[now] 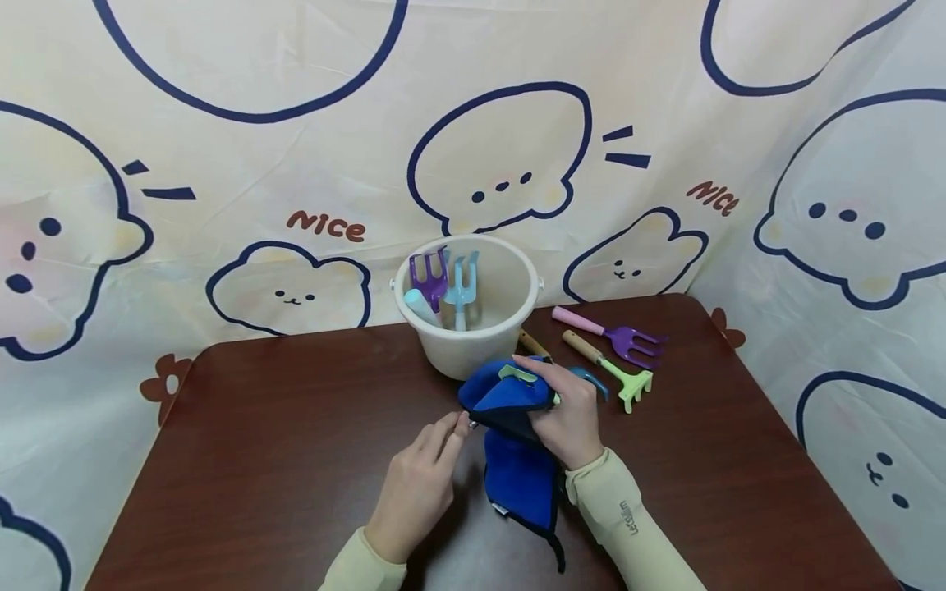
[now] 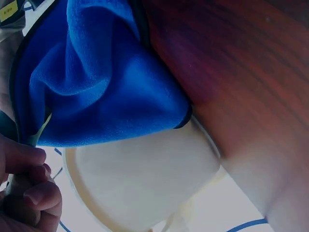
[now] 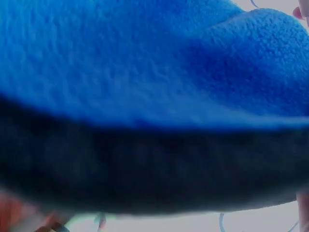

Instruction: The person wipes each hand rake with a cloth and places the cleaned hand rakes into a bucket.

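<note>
A blue cloth with black edging (image 1: pixel 521 480) hangs between my hands, in front of the white bucket (image 1: pixel 473 349). My right hand (image 1: pixel 569 414) grips the cloth's upper part, folded around a light-green tool head (image 1: pixel 517 374) that shows in part. My left hand (image 1: pixel 417 484) is at the cloth's left edge; in the left wrist view its fingers curl round a handle (image 2: pixel 19 205), with a green shaft (image 2: pixel 43 126) running into the cloth. Cloth folds hide the tool's exact kind. Blurred blue cloth (image 3: pixel 145 63) fills most of the right wrist view.
In the bucket stand a purple fork (image 1: pixel 431 283), a light-blue fork (image 1: pixel 461 291) and a light-blue handle (image 1: pixel 421 308). Right of it on the brown table (image 1: pixel 310 427) lie a purple fork with pink handle (image 1: pixel 631 343), a green rake (image 1: pixel 631 384) and a partly hidden blue tool (image 1: pixel 594 380).
</note>
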`<state>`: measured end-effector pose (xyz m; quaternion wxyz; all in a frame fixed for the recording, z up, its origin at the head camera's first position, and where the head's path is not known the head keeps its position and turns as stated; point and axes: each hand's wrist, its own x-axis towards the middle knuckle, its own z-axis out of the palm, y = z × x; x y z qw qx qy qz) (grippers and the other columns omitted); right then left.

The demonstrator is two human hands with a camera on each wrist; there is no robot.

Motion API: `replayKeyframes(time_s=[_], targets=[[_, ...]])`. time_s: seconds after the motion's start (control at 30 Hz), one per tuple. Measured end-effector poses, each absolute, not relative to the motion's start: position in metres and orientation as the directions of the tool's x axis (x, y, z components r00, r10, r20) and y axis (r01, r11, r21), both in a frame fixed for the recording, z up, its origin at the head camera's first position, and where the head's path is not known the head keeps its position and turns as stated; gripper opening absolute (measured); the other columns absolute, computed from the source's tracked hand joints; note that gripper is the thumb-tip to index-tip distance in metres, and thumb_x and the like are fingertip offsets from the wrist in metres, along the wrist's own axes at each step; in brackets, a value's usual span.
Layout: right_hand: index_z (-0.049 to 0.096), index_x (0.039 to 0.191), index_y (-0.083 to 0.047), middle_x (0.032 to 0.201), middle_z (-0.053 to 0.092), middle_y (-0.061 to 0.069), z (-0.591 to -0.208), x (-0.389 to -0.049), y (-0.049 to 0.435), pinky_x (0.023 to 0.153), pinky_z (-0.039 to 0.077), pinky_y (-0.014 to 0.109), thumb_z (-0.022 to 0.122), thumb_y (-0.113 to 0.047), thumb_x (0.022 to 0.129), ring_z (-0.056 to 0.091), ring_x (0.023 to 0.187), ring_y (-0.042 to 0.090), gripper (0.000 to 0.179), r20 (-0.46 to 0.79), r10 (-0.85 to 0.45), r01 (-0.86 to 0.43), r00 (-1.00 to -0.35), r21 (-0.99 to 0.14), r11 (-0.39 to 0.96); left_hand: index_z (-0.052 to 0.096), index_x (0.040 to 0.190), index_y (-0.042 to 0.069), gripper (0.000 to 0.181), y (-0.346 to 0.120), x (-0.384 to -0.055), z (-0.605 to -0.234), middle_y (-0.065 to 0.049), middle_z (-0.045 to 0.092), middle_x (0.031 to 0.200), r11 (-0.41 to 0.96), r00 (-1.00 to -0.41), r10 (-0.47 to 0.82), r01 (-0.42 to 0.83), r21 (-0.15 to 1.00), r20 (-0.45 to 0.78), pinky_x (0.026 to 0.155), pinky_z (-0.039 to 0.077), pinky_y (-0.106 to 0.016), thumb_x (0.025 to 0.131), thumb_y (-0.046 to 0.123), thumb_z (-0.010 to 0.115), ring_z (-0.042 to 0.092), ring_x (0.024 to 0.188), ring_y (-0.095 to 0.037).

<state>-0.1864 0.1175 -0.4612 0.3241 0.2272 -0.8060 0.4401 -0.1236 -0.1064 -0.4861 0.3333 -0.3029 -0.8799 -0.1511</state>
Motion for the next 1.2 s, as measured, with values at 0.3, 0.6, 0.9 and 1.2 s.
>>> replayKeyframes(time_s=[0.3, 0.6, 0.9, 1.2], targets=[[0.078, 0.116, -0.007, 0.104, 0.080, 0.011, -0.464, -0.187, 0.113, 0.083, 0.062, 0.044, 0.080, 0.012, 0.068, 0.077, 0.093, 0.028, 0.051, 0.742, -0.092, -0.656, -0.664, -0.520, 0.548, 0.063, 0.132, 0.003, 0.042, -0.108, -0.122, -0.490, -0.014, 0.065, 0.115, 0.800, -0.657, 0.383, 0.587, 0.121, 0.649, 0.065, 0.062, -0.034, 0.104, 0.001, 0.032, 0.070, 0.094, -0.024], [0.079, 0.111, -0.011, 0.100, 0.081, 0.010, -0.463, -0.187, 0.115, 0.075, 0.062, 0.041, 0.084, 0.010, 0.066, 0.077, 0.084, 0.026, 0.050, 0.707, -0.080, -0.610, -0.703, -0.540, 0.580, 0.061, 0.137, 0.004, 0.055, -0.109, -0.128, -0.495, -0.014, 0.064, 0.117, 0.799, -0.681, 0.388, 0.584, 0.141, 0.622, 0.062, 0.061, -0.034, 0.083, -0.010, 0.061, 0.070, 0.096, -0.024], [0.083, 0.105, -0.011, 0.102, 0.080, 0.009, -0.445, -0.190, 0.142, 0.086, 0.058, 0.020, 0.079, 0.019, 0.068, 0.078, 0.095, 0.026, 0.048, 0.662, -0.019, -0.580, -0.749, -0.642, 0.502, 0.059, 0.135, -0.001, 0.063, -0.122, -0.138, -0.494, -0.019, 0.063, 0.115, 0.835, -0.704, 0.292, 0.518, 0.187, 0.647, 0.056, 0.057, -0.037, 0.074, -0.015, 0.067, 0.069, 0.096, -0.030], [0.073, 0.130, -0.018, 0.127, 0.074, 0.006, -0.430, -0.185, 0.159, 0.105, 0.046, 0.018, 0.085, 0.007, 0.077, 0.069, 0.119, 0.025, 0.060, 0.562, -0.043, -0.524, -0.826, -0.737, 0.428, 0.062, 0.135, 0.001, 0.054, -0.136, -0.137, -0.483, -0.017, 0.065, 0.120, 0.816, -0.677, 0.297, 0.546, 0.189, 0.673, 0.071, 0.062, -0.042, 0.083, -0.011, 0.068, 0.068, 0.100, -0.030]])
